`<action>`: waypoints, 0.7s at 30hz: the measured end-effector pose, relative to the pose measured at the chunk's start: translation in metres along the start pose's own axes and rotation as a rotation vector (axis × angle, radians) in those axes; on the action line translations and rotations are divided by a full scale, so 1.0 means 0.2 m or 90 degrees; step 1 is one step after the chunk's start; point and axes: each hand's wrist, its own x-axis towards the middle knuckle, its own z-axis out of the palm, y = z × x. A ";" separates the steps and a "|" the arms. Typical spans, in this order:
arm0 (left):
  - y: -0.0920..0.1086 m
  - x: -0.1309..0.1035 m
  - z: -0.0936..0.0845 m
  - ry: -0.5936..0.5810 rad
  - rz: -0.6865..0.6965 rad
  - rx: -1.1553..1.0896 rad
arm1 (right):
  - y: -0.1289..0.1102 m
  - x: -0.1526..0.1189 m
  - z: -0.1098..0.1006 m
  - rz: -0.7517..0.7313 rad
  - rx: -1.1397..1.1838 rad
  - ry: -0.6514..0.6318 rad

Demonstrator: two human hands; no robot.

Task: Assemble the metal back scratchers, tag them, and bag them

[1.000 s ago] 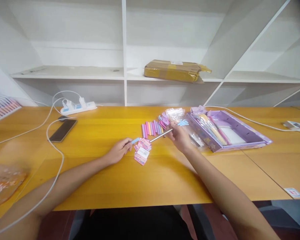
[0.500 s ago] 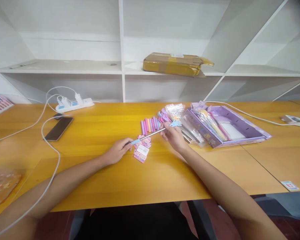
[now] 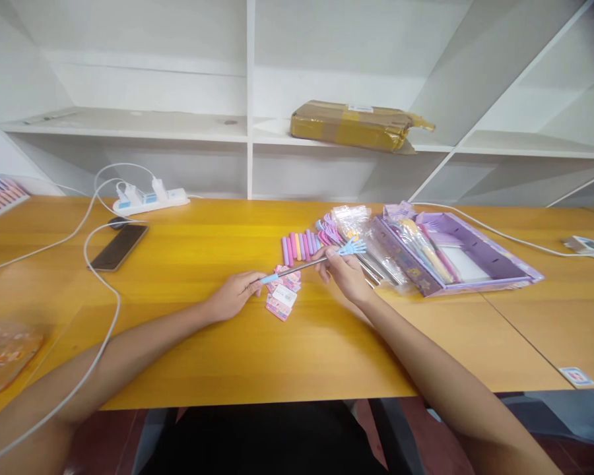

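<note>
A metal rod (image 3: 301, 266) with a light blue grip and a light blue hand-shaped end is held across the middle of the table. My left hand (image 3: 235, 295) is closed on the grip. My right hand (image 3: 345, 272) pinches the rod just below the hand-shaped end. Pink cards (image 3: 280, 305) lie beneath the rod, one with a white label. Behind it is a row of pink, purple and orange tubes (image 3: 297, 248), with curled pink and purple pieces (image 3: 329, 231) beside them. More metal rods (image 3: 371, 269) and clear plastic bags (image 3: 352, 219) are right of these.
A purple box (image 3: 517, 265) with wrapped rods stands at the right. At the left are a phone (image 3: 119, 248), a power strip (image 3: 151, 202) and a white cable (image 3: 115, 323) crossing over my left forearm. A taped carton (image 3: 351, 125) rests on the shelf.
The view has shifted slightly. Both hands keep their hold on the rod, and its hand-shaped end looks turned a little, with its fingers more spread to view.
</note>
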 end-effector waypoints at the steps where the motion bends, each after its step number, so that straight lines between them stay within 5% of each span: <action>1: 0.00 0.00 0.00 -0.001 0.004 -0.002 | 0.00 0.00 0.01 0.004 -0.003 -0.013; 21: -0.03 0.00 0.00 -0.020 0.018 0.010 | 0.14 -0.04 0.26 0.043 0.096 -0.145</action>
